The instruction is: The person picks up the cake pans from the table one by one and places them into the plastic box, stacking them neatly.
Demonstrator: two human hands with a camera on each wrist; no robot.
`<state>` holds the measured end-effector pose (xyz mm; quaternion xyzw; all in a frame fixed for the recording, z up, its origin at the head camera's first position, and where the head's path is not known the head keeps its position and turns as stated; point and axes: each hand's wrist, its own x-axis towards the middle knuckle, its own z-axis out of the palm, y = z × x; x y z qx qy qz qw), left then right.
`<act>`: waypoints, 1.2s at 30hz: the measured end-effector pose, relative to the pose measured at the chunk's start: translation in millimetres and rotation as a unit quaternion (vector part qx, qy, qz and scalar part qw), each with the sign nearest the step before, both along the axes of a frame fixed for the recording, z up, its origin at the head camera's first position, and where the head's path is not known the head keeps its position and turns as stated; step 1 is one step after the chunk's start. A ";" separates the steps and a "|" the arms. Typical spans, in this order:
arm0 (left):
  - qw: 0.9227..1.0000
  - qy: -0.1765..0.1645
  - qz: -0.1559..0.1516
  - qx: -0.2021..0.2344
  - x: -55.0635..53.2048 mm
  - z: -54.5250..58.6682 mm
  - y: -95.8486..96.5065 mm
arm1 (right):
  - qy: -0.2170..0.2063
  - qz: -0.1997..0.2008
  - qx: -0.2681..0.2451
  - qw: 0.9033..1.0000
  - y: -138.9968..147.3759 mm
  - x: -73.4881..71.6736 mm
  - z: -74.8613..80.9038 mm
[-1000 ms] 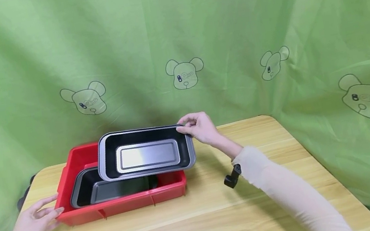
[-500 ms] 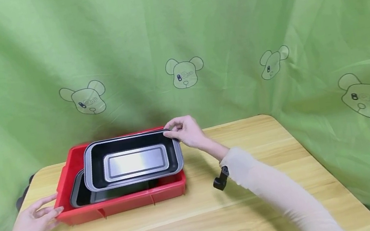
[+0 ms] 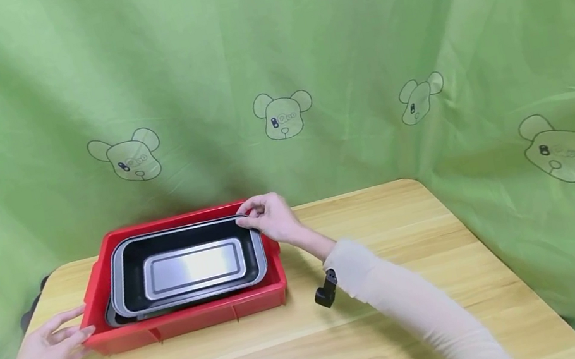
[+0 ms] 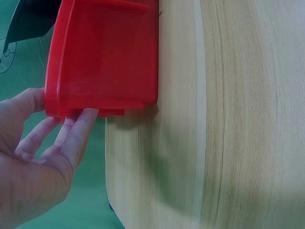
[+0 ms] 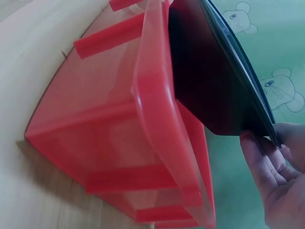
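Note:
My right hand (image 3: 274, 220) pinches the back right corner of a dark rectangular loaf pan (image 3: 193, 268), thumb over the rim and fingers beneath. The pan is tilted over a red plastic bin (image 3: 191, 318), its left part low inside the walls. In the right wrist view the held corner stays higher than the bin's rim. Below it, a second dark pan (image 3: 112, 315) lies in the bin, mostly hidden, with only its left edge showing. At the bin's left end my left hand (image 3: 43, 351) holds the rim between thumb and fingers.
The bin stands at the back left of a wooden table (image 3: 318, 354). A green curtain (image 3: 332, 37) printed with mouse heads hangs behind and at the sides. A black wrist device (image 3: 327, 289) hangs below the right sleeve. A dark object (image 3: 33, 308) sits past the table's left edge.
The right hand has carried the loaf pan left and down, from overhanging the bin's right end into its opening, covering most of the second pan. The left hand stays at the rim.

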<state>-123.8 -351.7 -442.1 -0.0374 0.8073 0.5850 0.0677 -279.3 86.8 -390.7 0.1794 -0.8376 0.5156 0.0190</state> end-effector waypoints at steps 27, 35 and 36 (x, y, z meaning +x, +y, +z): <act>1.000 0.001 -0.007 0.003 -0.6 -0.4 -2.2 | -0.014 0.003 0.029 0.999 -30.6 3.0 -16.3; 1.000 -0.011 -0.001 -0.009 -1.1 0.6 -1.4 | -0.028 0.009 0.031 0.999 -35.1 -0.5 -22.4; 1.000 -0.011 -0.002 -0.013 -1.1 0.9 -1.4 | -0.027 0.009 0.032 0.999 -35.5 -0.9 -22.9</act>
